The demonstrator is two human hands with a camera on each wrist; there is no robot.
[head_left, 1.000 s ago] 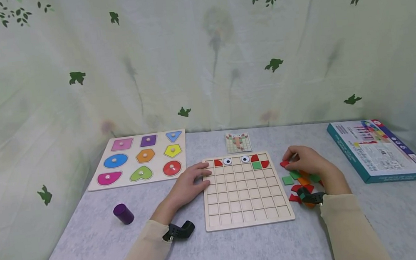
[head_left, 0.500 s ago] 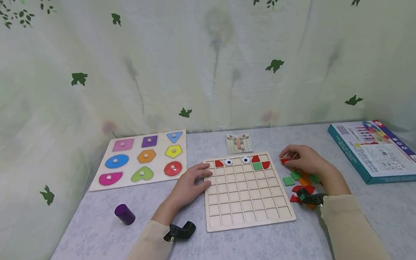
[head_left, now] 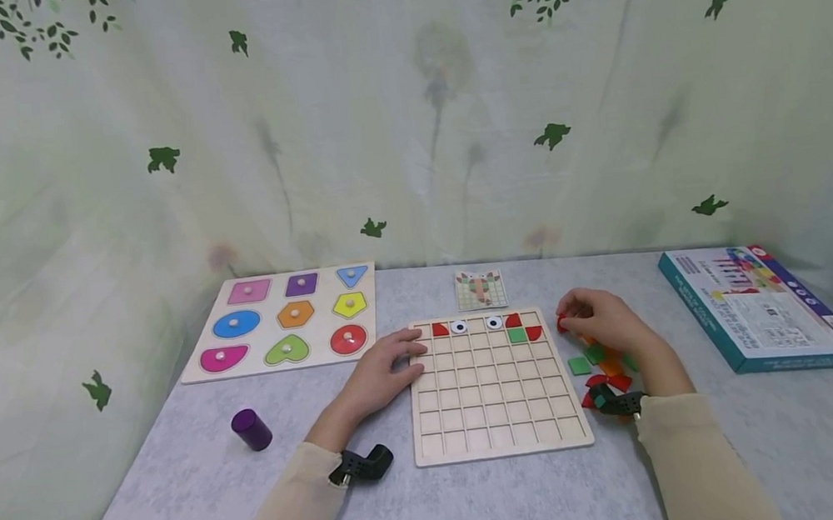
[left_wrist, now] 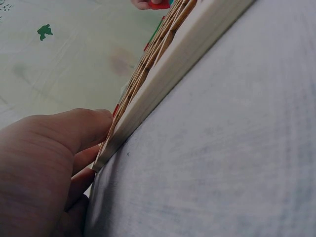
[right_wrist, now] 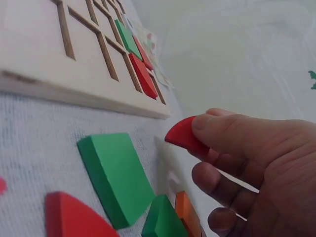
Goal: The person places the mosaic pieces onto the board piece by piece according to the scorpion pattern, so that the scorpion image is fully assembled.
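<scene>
Red quarter-round piece (right_wrist: 186,135): I see it pinched between thumb and fingers of the right hand (head_left: 605,324), raised off the table, just beyond the upper right corner of the grid board (head_left: 491,389). The remaining fingers of that hand are bent beneath.

The grid board lies flat between the two hands. I log the left hand (head_left: 380,372) at its left edge: fingers loosely spread, tips touching the rim, nothing picked up.

Seated in the top row, left to right: a red corner piece (head_left: 440,330), two eye pieces (head_left: 459,327), another red piece. In the row below, a green square (head_left: 517,335) with a red quarter-round at its right.

Loose pieces, below and partly under the right hand: a green block (right_wrist: 118,177), an orange piece (head_left: 611,367) and several red ones (head_left: 619,381). The right wrist camera (head_left: 614,401) hides some, so I take no count.

Farther out: pattern card (head_left: 481,290) beyond the board, between the hands; knobbed shape board (head_left: 326,336) beyond and left of the left hand; purple cylinder (head_left: 251,431) left of it; flat box (head_left: 768,314) right of the right hand.
</scene>
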